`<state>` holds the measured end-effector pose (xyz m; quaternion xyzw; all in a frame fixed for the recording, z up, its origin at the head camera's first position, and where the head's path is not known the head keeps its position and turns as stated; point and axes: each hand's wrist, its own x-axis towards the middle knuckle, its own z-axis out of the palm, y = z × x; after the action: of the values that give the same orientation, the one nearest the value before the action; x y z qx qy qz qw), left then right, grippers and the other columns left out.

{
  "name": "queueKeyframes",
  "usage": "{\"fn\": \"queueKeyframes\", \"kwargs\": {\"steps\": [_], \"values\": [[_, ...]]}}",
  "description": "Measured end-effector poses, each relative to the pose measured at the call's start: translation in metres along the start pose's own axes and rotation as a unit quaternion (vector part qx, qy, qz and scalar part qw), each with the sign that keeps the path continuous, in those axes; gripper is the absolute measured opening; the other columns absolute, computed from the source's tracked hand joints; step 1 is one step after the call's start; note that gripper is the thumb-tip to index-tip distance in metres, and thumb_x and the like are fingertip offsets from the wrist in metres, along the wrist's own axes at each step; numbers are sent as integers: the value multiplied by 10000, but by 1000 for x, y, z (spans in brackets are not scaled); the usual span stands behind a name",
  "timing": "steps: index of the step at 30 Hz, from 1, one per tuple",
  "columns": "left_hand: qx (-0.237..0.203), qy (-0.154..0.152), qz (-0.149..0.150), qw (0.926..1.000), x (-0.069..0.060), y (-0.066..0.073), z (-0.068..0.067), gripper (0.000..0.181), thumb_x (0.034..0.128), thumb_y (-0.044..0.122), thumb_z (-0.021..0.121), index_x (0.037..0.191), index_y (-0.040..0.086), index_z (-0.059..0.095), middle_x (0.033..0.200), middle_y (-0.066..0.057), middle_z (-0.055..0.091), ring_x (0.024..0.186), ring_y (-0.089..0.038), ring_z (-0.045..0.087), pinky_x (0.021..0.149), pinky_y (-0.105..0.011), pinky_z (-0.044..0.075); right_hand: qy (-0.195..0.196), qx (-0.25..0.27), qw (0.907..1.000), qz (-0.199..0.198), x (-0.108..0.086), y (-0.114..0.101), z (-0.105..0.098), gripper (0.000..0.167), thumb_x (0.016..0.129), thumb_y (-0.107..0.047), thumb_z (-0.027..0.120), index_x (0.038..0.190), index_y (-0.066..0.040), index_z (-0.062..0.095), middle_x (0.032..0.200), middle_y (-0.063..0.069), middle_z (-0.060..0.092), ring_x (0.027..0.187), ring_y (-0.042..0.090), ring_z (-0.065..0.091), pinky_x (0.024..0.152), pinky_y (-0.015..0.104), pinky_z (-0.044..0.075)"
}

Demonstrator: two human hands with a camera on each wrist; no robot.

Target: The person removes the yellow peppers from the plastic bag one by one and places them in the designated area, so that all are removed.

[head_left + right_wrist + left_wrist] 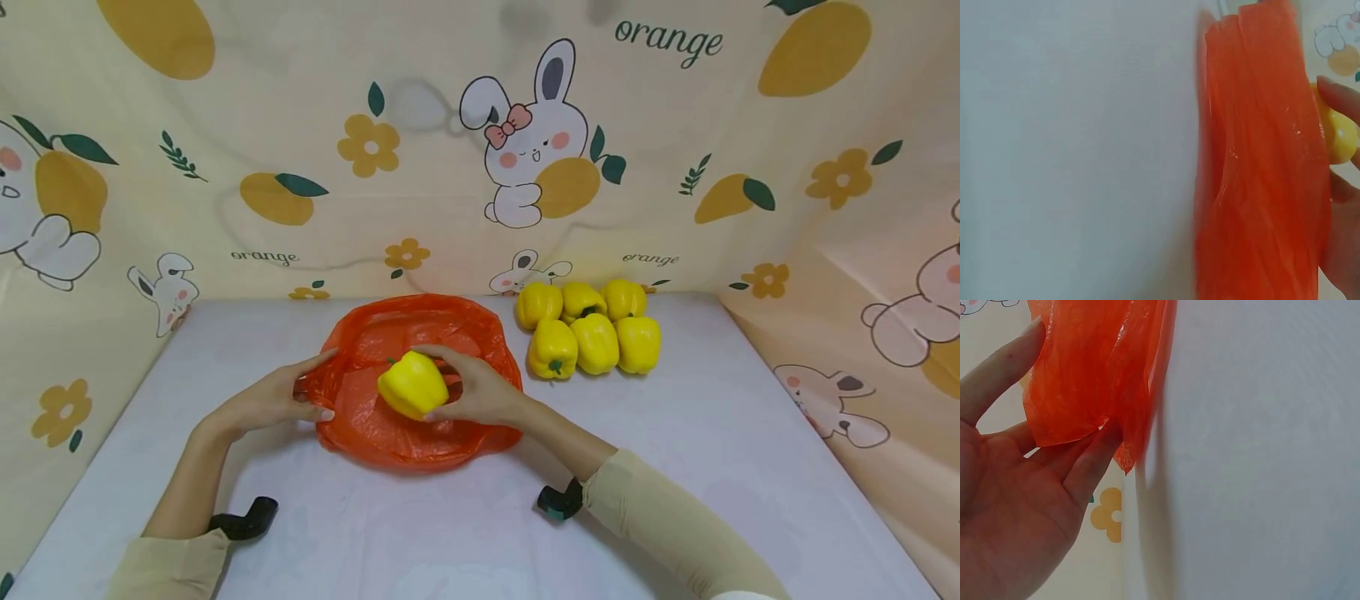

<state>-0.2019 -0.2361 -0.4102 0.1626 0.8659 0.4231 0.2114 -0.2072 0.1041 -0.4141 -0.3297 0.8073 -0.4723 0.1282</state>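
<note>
An orange-red plastic bag (420,454) lies on the table with its mouth spread wide. My left hand (262,400) holds its left side; in the left wrist view the thumb and fingers lie on either side of the crinkled film (1094,369). Over the bag's opening, my right hand (483,387) grips a yellow bell pepper (412,385) between thumb and fingers, its green stem toward the left. The right wrist view has the bag's wall (1266,162) hiding part of that pepper (1341,134) and of the hand.
Several more yellow bell peppers (597,343) stand in two rows right of the bag, near the back of the white table (450,533). Behind rises a cream backdrop (442,225) printed with rabbits and oranges. Black straps (251,518) sit at both forearms.
</note>
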Motion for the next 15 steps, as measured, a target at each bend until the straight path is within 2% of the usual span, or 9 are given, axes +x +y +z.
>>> {"fn": "queueKeyframes", "kwargs": {"steps": [4, 10, 15], "values": [[-25, -9, 4, 10000, 1, -1, 1, 934, 849, 293, 789, 1580, 93, 242, 1569, -245, 287, 1400, -446, 277, 1052, -659, 364, 275, -54, 9995, 113, -14, 1, -6, 874, 786, -253, 863, 1515, -286, 382, 1436, -93, 495, 1242, 205, 532, 929, 296, 536], [-71, 12, 65, 10000, 0, -2, 0, 923, 853, 286, 786, 1578, 95, 247, 1565, -228, 300, 1377, -427, 315, 1042, -627, 401, 661, -101, 9973, 293, -33, 5, -16, 863, 783, -249, 864, 1504, -316, 395, 1439, -86, 496, 1268, 202, 508, 992, 411, 507], [-120, -20, 104, 9999, 0, -1, 1, 922, 857, 271, 783, 1579, 88, 239, 1568, -232, 291, 1386, -434, 300, 1045, -642, 387, 922, -110, 9943, 525, -48, 5, -24, 843, 778, -266, 866, 1482, -354, 409, 1423, -82, 510, 1266, 200, 515, 1011, 455, 490]]}}
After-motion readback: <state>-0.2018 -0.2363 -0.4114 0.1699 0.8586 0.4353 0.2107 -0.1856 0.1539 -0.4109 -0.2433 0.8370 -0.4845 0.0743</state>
